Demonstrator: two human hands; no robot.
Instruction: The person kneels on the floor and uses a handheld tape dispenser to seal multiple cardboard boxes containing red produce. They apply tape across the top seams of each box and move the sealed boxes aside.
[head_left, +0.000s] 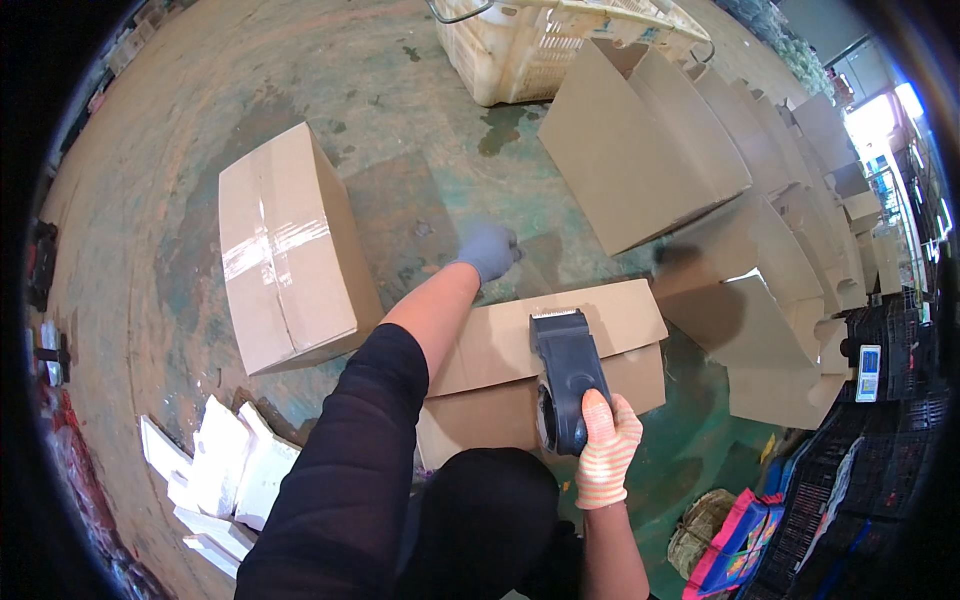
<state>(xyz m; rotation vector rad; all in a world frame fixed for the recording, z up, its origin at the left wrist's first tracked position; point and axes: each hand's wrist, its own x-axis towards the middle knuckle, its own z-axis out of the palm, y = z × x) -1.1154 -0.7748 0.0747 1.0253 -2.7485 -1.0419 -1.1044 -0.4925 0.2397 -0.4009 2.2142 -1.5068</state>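
Observation:
A dark packing-tape dispenser (568, 352), with a toothed edge at its far end and a tape roll near its base, is gripped by my right hand (611, 457) in a striped orange-and-white knit glove. Beneath it lies a brown cardboard carton (487, 416), its flaps folded over, in front of my knee. Beyond the flaps (502, 337), my left hand (489, 251) in a grey-blue glove reaches out. Motion blurs it and its fingers look curled; whether anything thin is between them cannot be made out. A carton (281, 247) with clear tape crossed on top stands at left.
Open cardboard boxes (637, 142) line the right side, with more folded cartons (765, 285) behind. A cream plastic crate (517, 52) stands at the far side. White foam pieces (225, 465) lie at lower left. Black crates (870, 465) and a colourful bag (739, 540) are at lower right.

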